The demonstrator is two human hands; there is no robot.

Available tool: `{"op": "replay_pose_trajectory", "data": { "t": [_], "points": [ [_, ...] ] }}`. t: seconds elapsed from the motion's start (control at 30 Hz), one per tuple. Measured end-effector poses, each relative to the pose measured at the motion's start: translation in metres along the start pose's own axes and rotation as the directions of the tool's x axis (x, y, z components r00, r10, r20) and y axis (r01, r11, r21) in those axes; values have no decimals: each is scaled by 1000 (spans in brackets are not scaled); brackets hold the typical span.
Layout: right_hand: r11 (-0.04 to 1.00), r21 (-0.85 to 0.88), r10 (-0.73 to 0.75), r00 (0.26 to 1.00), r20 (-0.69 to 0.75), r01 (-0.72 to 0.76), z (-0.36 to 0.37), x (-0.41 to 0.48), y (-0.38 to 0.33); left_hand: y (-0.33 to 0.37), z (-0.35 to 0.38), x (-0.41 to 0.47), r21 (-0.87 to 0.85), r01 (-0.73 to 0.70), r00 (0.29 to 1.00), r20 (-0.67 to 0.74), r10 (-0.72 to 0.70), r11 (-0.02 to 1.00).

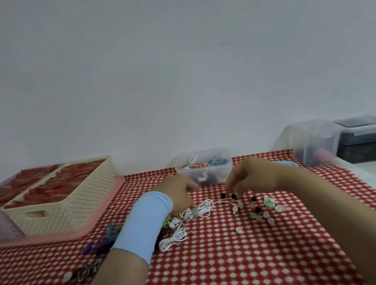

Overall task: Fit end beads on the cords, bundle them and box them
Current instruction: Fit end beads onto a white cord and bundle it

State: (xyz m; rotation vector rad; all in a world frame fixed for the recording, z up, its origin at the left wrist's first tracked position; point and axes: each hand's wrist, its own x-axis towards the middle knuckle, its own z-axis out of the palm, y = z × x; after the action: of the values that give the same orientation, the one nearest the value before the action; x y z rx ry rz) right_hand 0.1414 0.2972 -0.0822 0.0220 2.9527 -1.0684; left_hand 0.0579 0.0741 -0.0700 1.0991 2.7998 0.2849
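At frame centre on the desk [218, 266], right hand [251, 177] pinches a dark bead [233, 195]; left hand [178, 192] lies curled against the white cord [201, 210] — its grip cannot be told.

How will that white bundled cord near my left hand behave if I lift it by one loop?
The white cord bundle looks thin and looped, so it is probably light and floppy. The band around its middle should keep the loops together, though they may sag.
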Motion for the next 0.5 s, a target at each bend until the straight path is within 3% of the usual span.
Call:
{"op": "replay_pose_trajectory", "data": {
  "t": [0.1, 0.23, 0.37, 0.5],
  "points": [
    [1000, 1, -19, 1000, -14, 19, -5, -2, 4, 21, 9, 10, -142, -112, 988, -119, 95, 983],
    [992, -115, -36, 993, 111, 49, -5, -10, 1, 46, 33, 23, -154, -201, 979, -50, 196, 967],
    [973, -229, 50, 952, 302, 21, 0, -18, -9, 47, 46, 26, -137, -179, 983, 2, 181, 974],
    [962, -271, 56, 933, 356, 45, 19, -14, -21, 36, 50, 24, -166, -157, 988, -18, 156, 974]
  ]
}}
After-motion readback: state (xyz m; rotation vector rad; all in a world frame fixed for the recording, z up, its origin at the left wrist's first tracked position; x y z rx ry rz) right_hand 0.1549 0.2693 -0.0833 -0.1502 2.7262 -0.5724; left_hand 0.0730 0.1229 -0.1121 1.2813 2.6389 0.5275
